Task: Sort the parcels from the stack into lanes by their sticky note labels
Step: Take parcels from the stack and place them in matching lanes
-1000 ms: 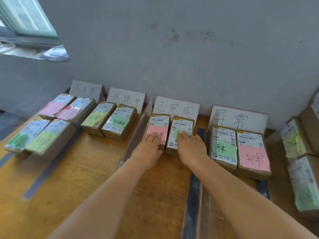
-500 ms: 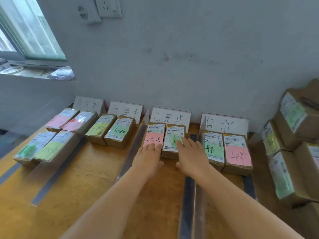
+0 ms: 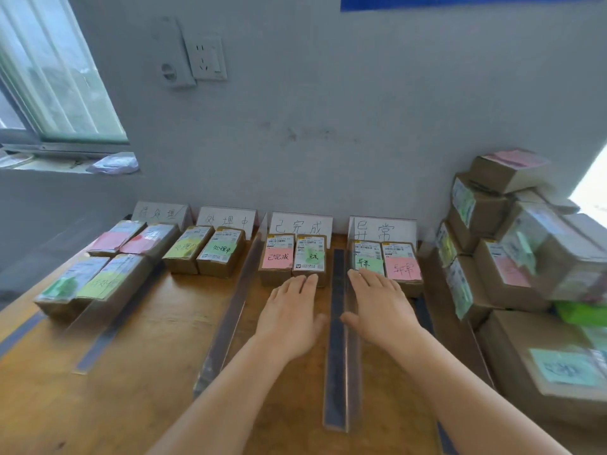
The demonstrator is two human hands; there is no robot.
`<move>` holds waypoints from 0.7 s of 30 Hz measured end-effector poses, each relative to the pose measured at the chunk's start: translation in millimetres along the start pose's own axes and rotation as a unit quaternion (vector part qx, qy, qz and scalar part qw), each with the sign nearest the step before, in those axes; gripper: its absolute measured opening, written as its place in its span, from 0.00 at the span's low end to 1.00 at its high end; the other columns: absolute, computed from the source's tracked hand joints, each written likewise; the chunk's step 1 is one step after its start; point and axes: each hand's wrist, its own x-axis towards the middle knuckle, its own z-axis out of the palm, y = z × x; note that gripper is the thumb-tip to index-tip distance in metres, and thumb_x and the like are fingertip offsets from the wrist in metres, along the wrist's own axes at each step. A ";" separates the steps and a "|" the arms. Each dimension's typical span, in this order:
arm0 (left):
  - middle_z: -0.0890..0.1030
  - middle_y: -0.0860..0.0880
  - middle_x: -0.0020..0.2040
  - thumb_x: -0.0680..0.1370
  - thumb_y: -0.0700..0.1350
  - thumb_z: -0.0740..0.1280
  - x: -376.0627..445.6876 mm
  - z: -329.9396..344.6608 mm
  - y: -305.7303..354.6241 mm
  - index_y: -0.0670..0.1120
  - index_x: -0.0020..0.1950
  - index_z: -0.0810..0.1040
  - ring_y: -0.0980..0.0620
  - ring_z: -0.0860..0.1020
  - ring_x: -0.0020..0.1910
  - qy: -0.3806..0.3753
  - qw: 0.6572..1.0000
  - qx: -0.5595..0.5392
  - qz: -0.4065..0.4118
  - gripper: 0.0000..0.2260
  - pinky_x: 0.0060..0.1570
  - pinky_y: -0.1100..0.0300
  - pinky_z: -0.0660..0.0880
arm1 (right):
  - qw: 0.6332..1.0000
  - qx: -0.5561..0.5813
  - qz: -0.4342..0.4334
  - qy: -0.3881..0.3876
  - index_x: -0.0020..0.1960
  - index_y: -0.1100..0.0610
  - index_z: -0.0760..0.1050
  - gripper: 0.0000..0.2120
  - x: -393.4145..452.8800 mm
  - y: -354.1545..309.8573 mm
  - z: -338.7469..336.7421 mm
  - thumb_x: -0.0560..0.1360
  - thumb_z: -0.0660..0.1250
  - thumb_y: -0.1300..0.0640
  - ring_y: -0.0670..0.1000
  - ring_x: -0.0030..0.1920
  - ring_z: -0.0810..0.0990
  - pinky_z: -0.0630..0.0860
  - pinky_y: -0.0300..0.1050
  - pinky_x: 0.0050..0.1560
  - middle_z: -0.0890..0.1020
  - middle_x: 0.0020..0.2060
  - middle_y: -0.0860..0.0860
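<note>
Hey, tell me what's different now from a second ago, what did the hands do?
Both hands pulled back toward the person off the two parcels in the third lane. The left hand now only reaches the near edge of the green-note parcel; the right hand has shifted across the divider strip to the fourth lane, fingers straight. Nothing was picked up. The pink-note parcel and all other parcels stayed put.

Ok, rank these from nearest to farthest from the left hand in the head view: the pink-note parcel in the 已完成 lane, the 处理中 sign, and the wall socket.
1. The pink-note parcel, just beyond the left hand, slightly to its left.
2. The 处理中 sign, standing at the wall behind the lane one over to the left.
3. The wall socket, high up on the wall.
</note>
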 end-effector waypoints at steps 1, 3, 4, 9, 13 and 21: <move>0.60 0.50 0.76 0.78 0.55 0.64 -8.5 -2.3 5.0 0.50 0.77 0.52 0.50 0.57 0.75 0.002 1.000 -0.007 0.003 0.33 0.71 0.53 0.56 | 1.000 0.000 0.003 0.006 0.77 0.52 0.51 0.39 -11.1 0.3 -3.8 0.74 0.66 0.44 0.53 0.76 0.54 0.51 0.50 0.73 0.57 0.76 0.51; 0.60 0.50 0.76 0.77 0.55 0.64 -25.3 -6.3 16.0 0.50 0.77 0.53 0.50 0.58 0.74 0.006 1.000 -0.022 0.012 0.33 0.71 0.54 0.56 | 1.000 -0.003 0.011 0.012 0.77 0.53 0.51 0.39 -34.0 1.2 -11.1 0.74 0.67 0.44 0.53 0.76 0.54 0.51 0.51 0.74 0.57 0.76 0.51; 0.61 0.50 0.76 0.77 0.55 0.64 -33.7 -7.9 21.7 0.51 0.77 0.53 0.50 0.58 0.74 0.006 0.999 -0.028 0.017 0.33 0.71 0.54 0.56 | 1.000 -0.003 0.018 0.012 0.77 0.53 0.51 0.39 -45.6 1.8 -14.3 0.74 0.67 0.44 0.53 0.76 0.53 0.51 0.51 0.74 0.57 0.76 0.51; 0.61 0.51 0.76 0.78 0.55 0.64 -71.1 -13.5 55.0 0.51 0.77 0.53 0.50 0.58 0.74 -0.005 0.997 -0.061 0.035 0.32 0.71 0.54 0.57 | 0.998 0.003 0.056 0.005 0.77 0.52 0.50 0.38 -104.5 10.1 -28.4 0.75 0.66 0.43 0.53 0.76 0.52 0.49 0.51 0.74 0.55 0.77 0.50; 0.59 0.51 0.76 0.78 0.55 0.63 -91.0 -17.2 87.6 0.51 0.77 0.53 0.51 0.57 0.75 -0.031 0.994 -0.091 0.050 0.31 0.71 0.54 0.57 | 0.996 0.011 0.091 0.010 0.77 0.50 0.51 0.37 -142.8 27.5 -42.2 0.75 0.66 0.43 0.53 0.76 0.52 0.50 0.52 0.74 0.55 0.77 0.49; 0.60 0.53 0.76 0.79 0.54 0.63 -94.6 -17.3 151.8 0.52 0.77 0.54 0.52 0.57 0.75 -0.037 0.985 -0.139 0.094 0.30 0.71 0.54 0.60 | 0.989 0.026 0.126 0.068 0.76 0.52 0.55 0.34 -180.8 72.6 -63.0 0.75 0.65 0.44 0.51 0.75 0.53 0.52 0.50 0.73 0.59 0.75 0.48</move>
